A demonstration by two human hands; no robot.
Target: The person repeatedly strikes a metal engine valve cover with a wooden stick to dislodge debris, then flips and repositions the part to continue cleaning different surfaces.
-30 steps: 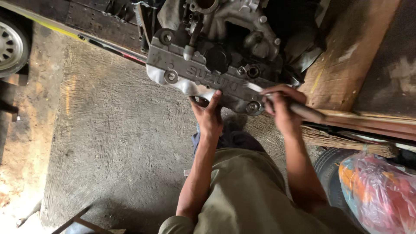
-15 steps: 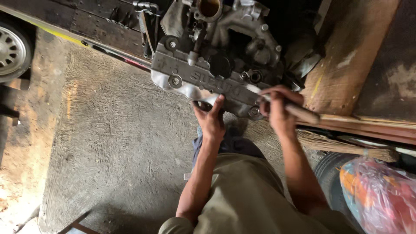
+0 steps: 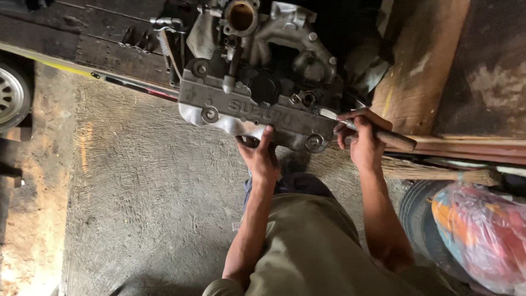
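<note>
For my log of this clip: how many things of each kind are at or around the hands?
Engine: 1
Brush: 1, in the right hand
Left hand: on the engine
Wheel: 1
Plastic bag: 1
Tyre: 1
Total: 5 things

- My left hand presses against the lower edge of the grey engine cover, its fingers touching the metal.
- My right hand is closed around a brush with a wooden handle; the pale bristles touch the right end of the cover.
- The engine stands on the concrete floor, in front of my knees.
- A car wheel is at the left edge.
- A plastic bag with colourful things lies at the lower right, beside a wooden plank.
</note>
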